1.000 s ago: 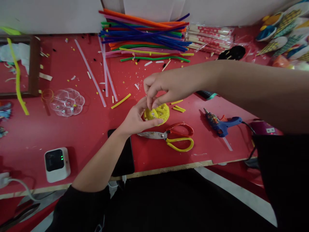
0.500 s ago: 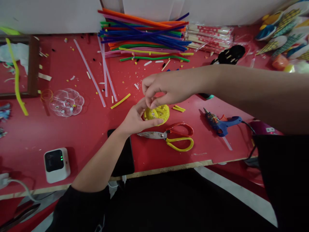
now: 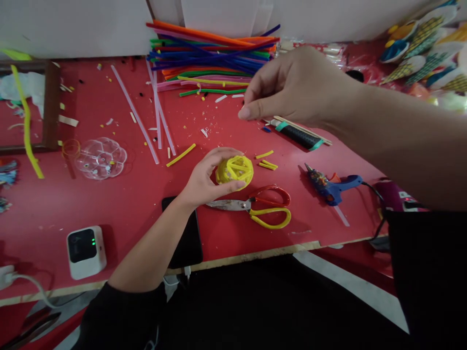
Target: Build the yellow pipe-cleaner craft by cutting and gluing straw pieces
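A round yellow openwork piece [image 3: 239, 170] is held on the red table by my left hand [image 3: 207, 177], its thumb along the near side and its fingers around the far side. Up and to the right, my right hand [image 3: 288, 90] is raised over the table, thumb and fingertips pressed together; anything between them is too small to make out. Short yellow stems [image 3: 268, 165] lie right of the round piece. Scissors [image 3: 251, 206] with one red and one yellow handle lie just in front of it.
A blue glue gun [image 3: 332, 187] lies at the right, a black-and-green handled cutter [image 3: 299, 136] behind it. Colourful pipe cleaners [image 3: 215, 53] are piled at the back. Leftward are a clear flower-shaped tray [image 3: 102, 158], a white device [image 3: 85, 253] and a black phone [image 3: 186, 240].
My right hand has left the round yellow piece and moved up and to the right. The cutter and another short yellow stem now show. My left hand still holds the piece.
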A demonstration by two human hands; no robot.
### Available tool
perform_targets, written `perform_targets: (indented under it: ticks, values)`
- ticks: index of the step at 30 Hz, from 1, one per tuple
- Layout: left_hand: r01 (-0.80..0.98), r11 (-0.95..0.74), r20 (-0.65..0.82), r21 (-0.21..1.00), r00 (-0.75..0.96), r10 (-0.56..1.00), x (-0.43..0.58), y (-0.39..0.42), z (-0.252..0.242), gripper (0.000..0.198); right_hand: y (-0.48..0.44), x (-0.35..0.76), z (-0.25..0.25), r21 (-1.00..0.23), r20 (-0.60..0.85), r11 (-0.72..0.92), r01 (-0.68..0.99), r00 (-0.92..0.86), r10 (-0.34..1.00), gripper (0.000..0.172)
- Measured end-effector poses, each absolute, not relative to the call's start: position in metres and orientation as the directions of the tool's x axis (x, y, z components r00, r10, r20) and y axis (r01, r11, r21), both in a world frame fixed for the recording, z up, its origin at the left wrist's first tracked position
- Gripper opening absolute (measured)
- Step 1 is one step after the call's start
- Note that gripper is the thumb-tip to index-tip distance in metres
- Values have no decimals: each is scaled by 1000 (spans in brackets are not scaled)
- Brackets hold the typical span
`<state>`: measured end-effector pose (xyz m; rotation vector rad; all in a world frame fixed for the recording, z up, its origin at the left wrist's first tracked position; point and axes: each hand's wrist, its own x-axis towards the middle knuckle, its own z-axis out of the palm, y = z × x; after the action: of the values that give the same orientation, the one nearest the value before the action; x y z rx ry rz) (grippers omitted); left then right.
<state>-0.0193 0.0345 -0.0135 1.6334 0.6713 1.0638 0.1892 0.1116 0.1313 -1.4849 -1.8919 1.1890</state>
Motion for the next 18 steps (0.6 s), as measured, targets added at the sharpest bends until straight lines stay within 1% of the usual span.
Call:
perform_targets:
  ticks: [3,6,9,12,15,18]
  values:
    - [-29,-350,329,936,421,845,-19,33,-15,54,108,205,123,-866,-125,41,499,-296,947,17]
    - [8,-359,325,933,405,855,-20,31,-15,59,105,218,114,-867,-132,74,492,-371,919,19]
    - [26,-383,344,923,388,855,-20,31,-15,64,99,225,104,-898,-160,40,438,-410,898,24]
    - [43,-405,358,913,391,848,-21,30,-14,57,88,227,97,-921,-205,-65,384,-336,919,34]
    - [43,-410,363,911,389,847,-21,29,-14,59,75,232,93,-901,-258,-139,412,-250,933,38]
    - [54,-392,342,918,390,855,-21,28,-13,60,63,243,91,-872,-235,-96,480,-238,943,38]
